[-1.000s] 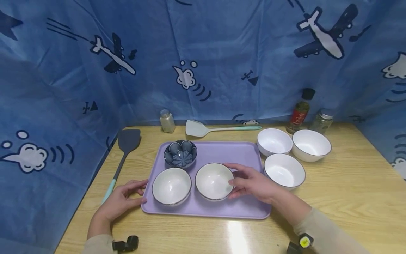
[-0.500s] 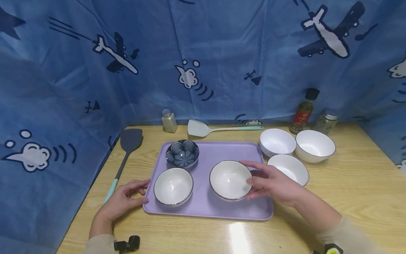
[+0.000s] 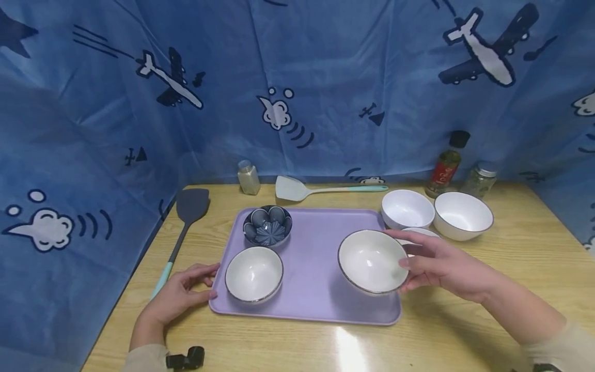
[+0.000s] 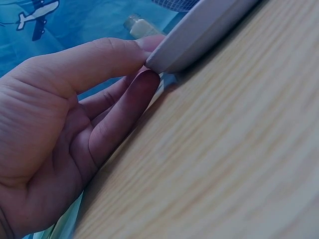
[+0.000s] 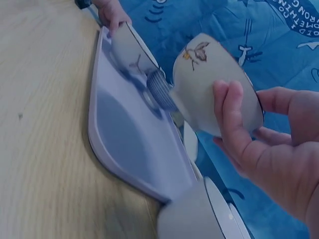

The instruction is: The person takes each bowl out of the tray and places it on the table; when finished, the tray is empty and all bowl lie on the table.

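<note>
My right hand (image 3: 439,266) grips a cream bowl (image 3: 369,261) with a dark rim, thumb inside and fingers on the outer wall. In the right wrist view this bowl (image 5: 199,82), with a painted flower sprig, hangs above the tray, apart from it. My left hand (image 3: 178,294) pinches the left edge of the lilac tray (image 3: 311,289) between thumb and fingers; the left wrist view shows the tray's rim (image 4: 184,45) between them. A matching cream bowl (image 3: 254,274) sits on the tray's left side, and a dark blue patterned bowl (image 3: 268,227) stands behind it.
Right of the tray stand white bowls (image 3: 408,209) (image 3: 462,217), one more partly hidden behind my right hand. Behind them are a red-labelled bottle (image 3: 443,168) and a jar (image 3: 480,180). A shaker (image 3: 248,178), a pale spatula (image 3: 293,189) and a dark turner (image 3: 191,205) lie around the tray.
My right hand has lifted the cream bowl off the tray and carried it right, now over the tray's right side. My left hand stays at the tray's left edge.
</note>
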`<state>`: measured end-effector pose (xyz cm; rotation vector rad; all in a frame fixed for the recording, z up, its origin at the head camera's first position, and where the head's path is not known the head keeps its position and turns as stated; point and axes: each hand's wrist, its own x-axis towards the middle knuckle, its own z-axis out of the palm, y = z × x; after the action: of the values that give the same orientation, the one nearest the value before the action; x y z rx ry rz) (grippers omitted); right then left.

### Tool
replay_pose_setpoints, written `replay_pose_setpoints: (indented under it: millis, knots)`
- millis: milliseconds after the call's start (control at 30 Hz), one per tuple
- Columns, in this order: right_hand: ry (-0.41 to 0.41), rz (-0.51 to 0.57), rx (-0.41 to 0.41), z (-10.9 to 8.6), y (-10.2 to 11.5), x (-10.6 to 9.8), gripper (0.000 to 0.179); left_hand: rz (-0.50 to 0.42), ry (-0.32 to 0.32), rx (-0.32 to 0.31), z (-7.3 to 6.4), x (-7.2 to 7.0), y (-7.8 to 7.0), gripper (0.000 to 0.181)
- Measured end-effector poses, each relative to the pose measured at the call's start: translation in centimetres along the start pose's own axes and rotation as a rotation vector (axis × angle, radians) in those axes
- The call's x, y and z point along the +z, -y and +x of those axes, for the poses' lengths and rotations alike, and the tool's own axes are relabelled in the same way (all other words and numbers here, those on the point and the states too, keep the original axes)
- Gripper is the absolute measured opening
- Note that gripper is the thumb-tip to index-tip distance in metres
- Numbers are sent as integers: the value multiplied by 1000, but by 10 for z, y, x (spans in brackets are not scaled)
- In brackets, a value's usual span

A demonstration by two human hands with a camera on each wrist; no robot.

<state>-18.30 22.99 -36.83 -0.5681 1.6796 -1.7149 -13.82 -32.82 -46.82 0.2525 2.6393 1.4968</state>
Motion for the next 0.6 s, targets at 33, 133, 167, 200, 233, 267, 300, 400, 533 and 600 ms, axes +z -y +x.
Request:
replay_pose_setpoints:
  millis: [33,133,167,200,233,267,300,400,533,600]
  knots:
    - [13,-7,-10,-3,1,-4,60,2,0,0,0,0,0,61]
    - [40,-23,-30,-11,2,-17,60,-1,0,5,2,0,0,62]
    - [50,-28,-34,-13,2,-21,60,-3,-1,8,2,0,0,62]
    - [59,-33,-39,-16,3,-26,60,-7,0,10,3,0,0,62]
    - [67,-38,-41,-19,3,-31,60,-9,0,10,3,0,0,62]
    - [74,-45,-42,-22,3,-35,60,-13,1,11,2,0,1,62]
    - [80,-51,-42,-25,3,-40,60,-19,1,10,2,0,1,61]
    - [92,-67,-46,-34,4,-52,61,-32,7,7,1,0,2,61]
    - [91,-89,-47,-47,4,-67,62,-33,9,-3,0,-1,2,61]
    - [87,-103,-53,-54,3,-75,63,-30,5,-10,0,-2,2,62]
